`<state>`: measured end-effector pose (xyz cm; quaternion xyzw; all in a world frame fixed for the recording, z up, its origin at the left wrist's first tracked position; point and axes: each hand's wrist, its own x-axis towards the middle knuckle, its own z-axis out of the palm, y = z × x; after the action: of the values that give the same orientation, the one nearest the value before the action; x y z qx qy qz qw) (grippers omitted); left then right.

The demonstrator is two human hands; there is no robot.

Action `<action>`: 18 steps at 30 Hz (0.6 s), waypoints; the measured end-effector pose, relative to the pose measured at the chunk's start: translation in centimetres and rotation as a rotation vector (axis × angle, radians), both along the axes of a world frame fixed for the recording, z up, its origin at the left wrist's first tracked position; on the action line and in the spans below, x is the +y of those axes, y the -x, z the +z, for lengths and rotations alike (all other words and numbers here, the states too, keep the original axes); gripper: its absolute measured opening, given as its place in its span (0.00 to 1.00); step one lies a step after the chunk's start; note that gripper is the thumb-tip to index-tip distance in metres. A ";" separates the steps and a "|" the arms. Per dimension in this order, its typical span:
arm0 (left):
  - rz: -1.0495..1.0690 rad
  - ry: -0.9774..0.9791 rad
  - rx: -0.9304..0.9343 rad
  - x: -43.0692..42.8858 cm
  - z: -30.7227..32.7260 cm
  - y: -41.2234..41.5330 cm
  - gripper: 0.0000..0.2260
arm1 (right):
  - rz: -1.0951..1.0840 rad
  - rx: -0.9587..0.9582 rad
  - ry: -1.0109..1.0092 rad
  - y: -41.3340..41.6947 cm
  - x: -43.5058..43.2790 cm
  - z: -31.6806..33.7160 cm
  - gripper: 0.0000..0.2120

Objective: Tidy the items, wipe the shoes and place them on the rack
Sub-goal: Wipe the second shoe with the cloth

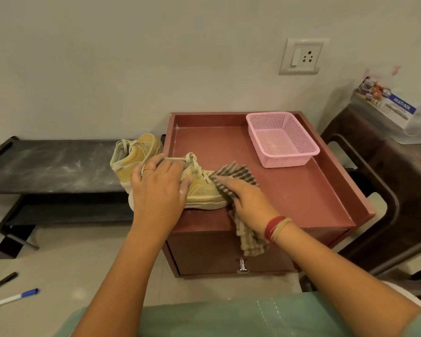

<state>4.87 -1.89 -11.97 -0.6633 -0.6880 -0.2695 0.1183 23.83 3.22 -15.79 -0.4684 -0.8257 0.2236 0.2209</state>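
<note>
A tan lace-up shoe [202, 190] lies on its sole at the front left of the reddish-brown cabinet top [301, 190]. My left hand [158, 188] grips it over the ankle and laces. My right hand [248, 203] presses a striped cloth [236, 173] against the shoe's toe; the cloth's tail hangs over the cabinet front. The second tan shoe [136, 154] stands at the right end of the dark, dusty shoe rack [51, 164], beside the cabinet.
An empty pink mesh basket [280, 139] sits at the back right of the cabinet top. Three pens [12, 297] lie on the floor at the lower left. A dark chair [379, 190] and a dark table with a box stand to the right.
</note>
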 end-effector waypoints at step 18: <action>-0.017 0.052 -0.075 -0.4 0.7 0.2 0.09 | -0.430 0.175 -0.036 -4.6 2.5 3.8 0.20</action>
<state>4.69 -2.33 -11.32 -0.6615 -0.6932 -0.2769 0.0729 28.42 5.74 -12.00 -0.6083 -0.6886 0.1965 0.3424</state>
